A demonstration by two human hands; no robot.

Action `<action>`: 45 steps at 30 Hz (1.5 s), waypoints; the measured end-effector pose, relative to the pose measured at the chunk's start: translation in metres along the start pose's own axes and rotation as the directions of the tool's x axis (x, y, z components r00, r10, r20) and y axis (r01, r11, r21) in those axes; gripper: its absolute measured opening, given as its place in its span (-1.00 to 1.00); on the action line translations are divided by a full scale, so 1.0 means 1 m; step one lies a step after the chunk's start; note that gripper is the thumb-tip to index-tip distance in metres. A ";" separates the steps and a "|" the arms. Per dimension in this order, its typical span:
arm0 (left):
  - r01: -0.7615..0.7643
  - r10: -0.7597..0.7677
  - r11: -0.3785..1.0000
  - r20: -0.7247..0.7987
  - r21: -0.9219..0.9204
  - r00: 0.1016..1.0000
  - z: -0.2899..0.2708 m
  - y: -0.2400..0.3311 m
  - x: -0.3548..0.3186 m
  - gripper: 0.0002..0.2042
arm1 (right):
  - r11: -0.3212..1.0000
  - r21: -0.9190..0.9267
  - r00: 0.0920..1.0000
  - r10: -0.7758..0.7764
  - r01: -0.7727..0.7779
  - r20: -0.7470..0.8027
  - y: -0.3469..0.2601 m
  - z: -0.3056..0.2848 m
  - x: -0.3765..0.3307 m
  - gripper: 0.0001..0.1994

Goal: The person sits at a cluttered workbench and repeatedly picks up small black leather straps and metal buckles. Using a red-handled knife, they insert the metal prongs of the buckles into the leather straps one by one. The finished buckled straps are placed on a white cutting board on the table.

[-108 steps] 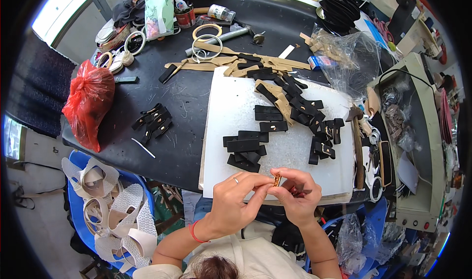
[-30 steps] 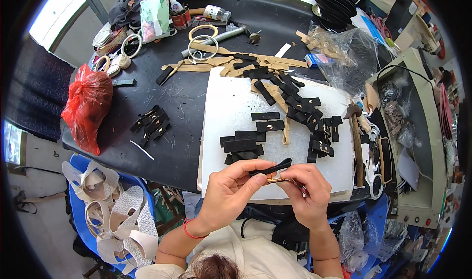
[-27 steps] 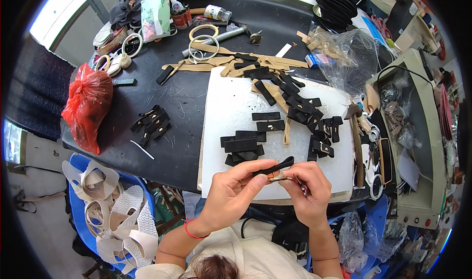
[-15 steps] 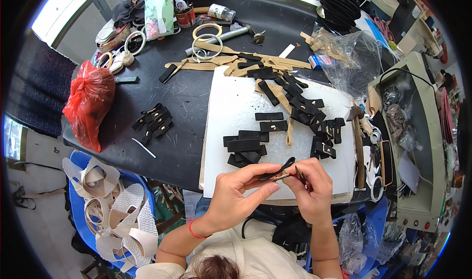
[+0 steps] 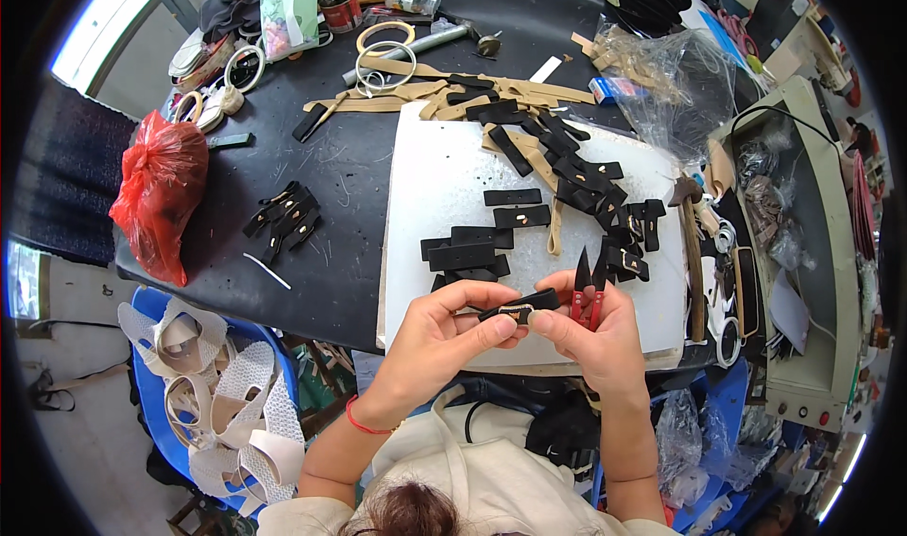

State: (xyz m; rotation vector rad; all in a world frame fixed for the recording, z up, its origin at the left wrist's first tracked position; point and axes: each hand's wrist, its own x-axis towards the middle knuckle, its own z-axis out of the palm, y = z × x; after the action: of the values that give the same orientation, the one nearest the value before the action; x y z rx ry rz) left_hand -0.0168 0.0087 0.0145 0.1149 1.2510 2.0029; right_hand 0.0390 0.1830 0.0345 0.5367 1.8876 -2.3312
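Between my hands, over the near edge of the white board (image 5: 416,196), is a short black strap (image 5: 541,300) with a small gold buckle (image 5: 515,313) on it. My left hand (image 5: 452,333) pinches the buckle end between thumb and fingers. The other end is gripped by the thumb and forefinger of my right hand (image 5: 597,340). Tucked in the same right hand are red-handled thread snips (image 5: 587,295), dark blades pointing away from me. Just beyond lie a stack of black straps (image 5: 463,255) and a heap of buckled black straps (image 5: 590,191).
Buckled straps (image 5: 283,217) lie left on the black table (image 5: 350,234), near a red plastic bag (image 5: 162,196). Tan straps (image 5: 378,102) and tape rings (image 5: 385,64) are farther back. A hammer (image 5: 693,253) lies right of the board. A blue basket (image 5: 156,385) holds pale woven pieces.
The strap has turned so its buckle faces up, and it lies flatter between my hands. The snips in my right hand have swung upright, blades away from me. The view has shifted slightly.
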 end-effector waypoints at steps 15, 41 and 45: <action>0.088 -0.078 0.991 0.102 -0.103 0.992 -0.007 -0.007 -0.001 -0.70 | 0.995 0.103 0.998 -0.018 0.012 0.063 0.014 0.008 0.000 -0.81; -0.143 0.148 0.985 -0.047 0.092 0.988 0.006 -0.028 -0.016 -0.70 | 0.841 -0.438 0.938 -0.347 0.318 0.014 0.016 0.011 -0.005 -0.90; -0.144 0.149 0.988 -0.083 0.061 0.985 0.011 -0.031 -0.019 -0.70 | 0.905 -0.362 0.972 -0.234 0.226 0.020 0.016 0.008 -0.004 -0.89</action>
State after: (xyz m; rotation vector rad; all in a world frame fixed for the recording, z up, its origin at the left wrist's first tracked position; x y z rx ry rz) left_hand 0.0185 0.0116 0.0014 0.1514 1.3892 2.1192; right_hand 0.0460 0.1708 0.0223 0.3158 2.4350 -2.0206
